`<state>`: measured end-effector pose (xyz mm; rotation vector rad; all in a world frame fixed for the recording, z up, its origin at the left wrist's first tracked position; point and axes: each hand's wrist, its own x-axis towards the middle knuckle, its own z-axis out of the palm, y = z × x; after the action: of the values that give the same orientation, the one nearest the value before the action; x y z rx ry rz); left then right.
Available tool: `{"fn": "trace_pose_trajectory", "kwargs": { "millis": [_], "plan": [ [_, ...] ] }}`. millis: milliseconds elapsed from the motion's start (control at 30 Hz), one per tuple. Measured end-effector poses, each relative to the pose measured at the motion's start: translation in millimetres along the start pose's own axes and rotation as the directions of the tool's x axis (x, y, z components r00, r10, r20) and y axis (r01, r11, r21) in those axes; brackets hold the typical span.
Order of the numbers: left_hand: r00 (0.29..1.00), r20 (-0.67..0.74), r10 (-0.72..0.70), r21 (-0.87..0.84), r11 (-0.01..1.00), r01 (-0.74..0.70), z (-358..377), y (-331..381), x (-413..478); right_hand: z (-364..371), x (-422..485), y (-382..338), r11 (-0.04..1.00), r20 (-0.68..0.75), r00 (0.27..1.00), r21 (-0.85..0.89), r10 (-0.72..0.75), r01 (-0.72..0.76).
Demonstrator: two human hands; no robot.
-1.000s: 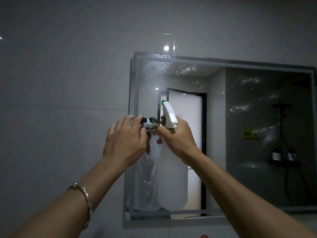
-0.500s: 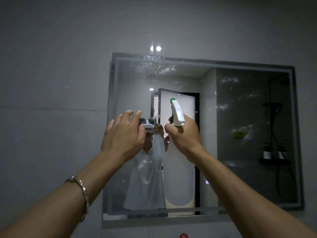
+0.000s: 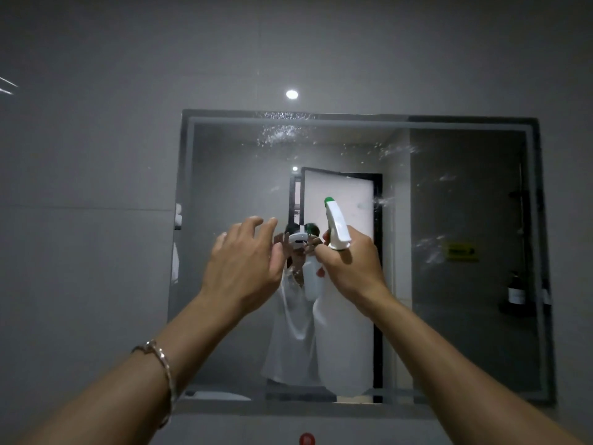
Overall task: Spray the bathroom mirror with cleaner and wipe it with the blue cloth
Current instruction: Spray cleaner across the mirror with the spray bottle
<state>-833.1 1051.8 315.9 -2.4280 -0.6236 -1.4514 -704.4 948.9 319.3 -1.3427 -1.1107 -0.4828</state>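
Note:
The rectangular bathroom mirror [image 3: 465, 332] hangs on the grey wall straight ahead, speckled with spray droplets along its top and right side. My right hand [image 3: 351, 268] is raised before its middle, gripping a spray bottle; the bottle's white head with green nozzle [image 3: 336, 224] points up and away at the glass. My left hand [image 3: 245, 268] hovers just left of the bottle, fingers spread, holding nothing. No blue cloth is in view. The bottle's translucent body hangs below my right hand, mostly hidden behind hand and forearm.
Grey tiled wall [image 3: 90, 252] surrounds the mirror. The glass reflects a person in white, an open door and a shower shelf with dark bottles [image 3: 516, 292]. A small red object [image 3: 306, 439] sits at the bottom edge below the mirror. A bracelet [image 3: 162, 361] circles my left wrist.
My left hand has come off the spray head and opened its fingers. The view has shifted so the mirror sits more centred. Fresh droplets show on the mirror's upper right.

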Motion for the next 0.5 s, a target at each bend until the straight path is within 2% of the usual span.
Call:
{"fn": "trace_pose_trajectory", "kwargs": {
  "millis": [133, 300, 500],
  "plan": [
    [1.0, 0.021, -0.022, 0.009, 1.0, 0.022, 0, 11, 0, -13, -2, 1, 0.999, 0.048, 0.999, 0.036, -0.018, 0.016],
    [0.999, 0.032, 0.024, 0.028, 0.999, -0.025, 4, 22, 1, -28, -6, 3, 0.996, 0.027, 1.0, 0.091, 0.01, -0.012],
    [0.998, -0.006, 0.062, 0.005, 0.998, -0.062, 12, 23, 5, -38, -3, 4, 0.999, -0.031, 0.998, 0.02, 0.049, -0.049]
  ]
}}
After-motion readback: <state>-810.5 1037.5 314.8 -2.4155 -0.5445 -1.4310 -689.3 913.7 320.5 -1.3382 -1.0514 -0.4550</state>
